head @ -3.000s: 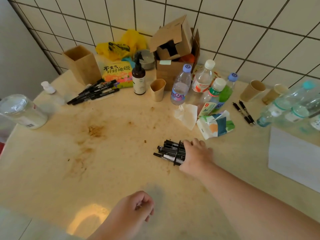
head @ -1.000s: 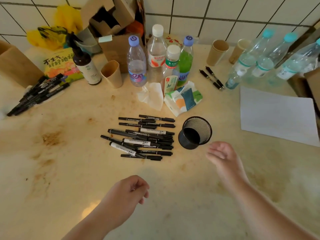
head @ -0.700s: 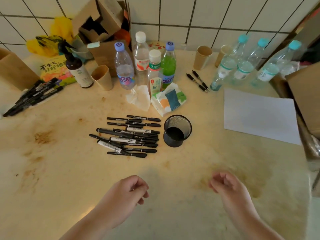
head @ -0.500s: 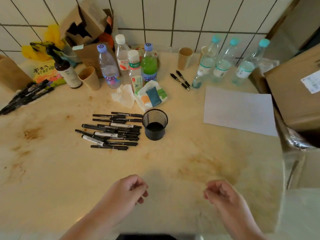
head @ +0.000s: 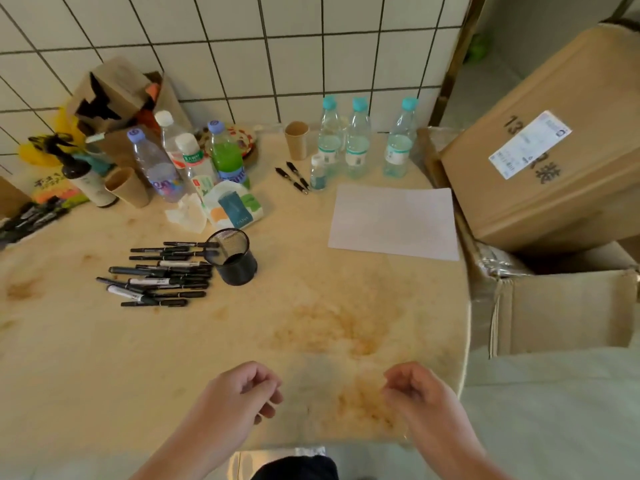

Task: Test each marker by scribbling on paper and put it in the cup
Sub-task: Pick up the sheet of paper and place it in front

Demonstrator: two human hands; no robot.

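Several black markers [head: 157,273] lie in a loose pile on the stained table [head: 104,358], left of centre. A black mesh cup [head: 233,259] stands upright right beside them, empty as far as I can see. A blank white sheet of paper [head: 393,221] lies at the table's right side. My left hand [head: 239,398] and my right hand [head: 420,398] hover near the front edge, both loosely curled and holding nothing, well short of the markers and cup.
Water and drink bottles [head: 346,140], paper cups [head: 296,140], a tissue pack [head: 233,209], two pens [head: 292,176] and a torn carton [head: 114,95] crowd the back by the tiled wall. More markers [head: 27,218] lie far left. Cardboard boxes [head: 540,168] stand right of the table.
Three seconds ago my right hand held the cup with markers on the table; the markers now lie spilled beside the upright cup, my right hand has drawn back to the front edge, and my view has swung right.
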